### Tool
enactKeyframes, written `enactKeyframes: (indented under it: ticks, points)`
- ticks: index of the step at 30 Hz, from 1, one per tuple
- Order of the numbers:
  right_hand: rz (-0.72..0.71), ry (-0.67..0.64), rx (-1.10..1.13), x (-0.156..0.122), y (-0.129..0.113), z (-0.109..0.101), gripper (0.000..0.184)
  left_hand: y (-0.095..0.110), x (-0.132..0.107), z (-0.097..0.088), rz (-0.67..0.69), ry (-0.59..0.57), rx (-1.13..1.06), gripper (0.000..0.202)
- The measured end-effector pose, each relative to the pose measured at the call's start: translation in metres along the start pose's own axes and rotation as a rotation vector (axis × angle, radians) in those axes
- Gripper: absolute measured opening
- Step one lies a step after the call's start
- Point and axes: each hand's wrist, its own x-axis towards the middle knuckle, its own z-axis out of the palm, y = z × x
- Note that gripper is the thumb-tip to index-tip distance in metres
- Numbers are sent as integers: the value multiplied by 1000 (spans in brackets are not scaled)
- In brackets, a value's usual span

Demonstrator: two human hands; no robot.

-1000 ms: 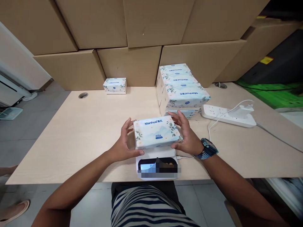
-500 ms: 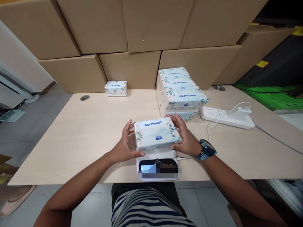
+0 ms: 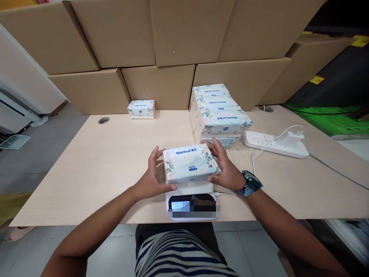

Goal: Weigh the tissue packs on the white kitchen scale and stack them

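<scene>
A white and pale-blue floral tissue pack (image 3: 191, 162) is at the rear of a white kitchen scale (image 3: 193, 188), covering most of its platform. Whether it rests there or is held just above, I cannot tell. My left hand (image 3: 154, 175) grips the pack's left end, thumb at the near corner and fingers behind. On the other side, my right hand (image 3: 226, 169) holds the right end, with its thumb low in front and fingertips at the far corner. The scale's display (image 3: 181, 206) is lit; its right part is blurred.
Several tissue packs (image 3: 223, 115) form a stack behind my right hand. A single smaller pack (image 3: 141, 109) stands at the back left. Cardboard boxes (image 3: 161, 86) wall off the desk's rear. At right lies a white power strip (image 3: 275, 144) with a charger and cables.
Both hands and the tissue pack stay nearly in place. More of the digits on the scale's display now show. At far left, another person's foot and clothing have shifted.
</scene>
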Motion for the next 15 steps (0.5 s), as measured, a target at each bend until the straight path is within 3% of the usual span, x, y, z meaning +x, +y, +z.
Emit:
enactKeyframes:
  ticks: [6, 15]
  points:
    - [10, -4, -5, 0, 0, 0, 128, 3, -2, -1, -90, -5, -2, 143]
    - [31, -20, -37, 1, -5, 0, 131, 1, 0, 0, -9, 23, 10, 137]
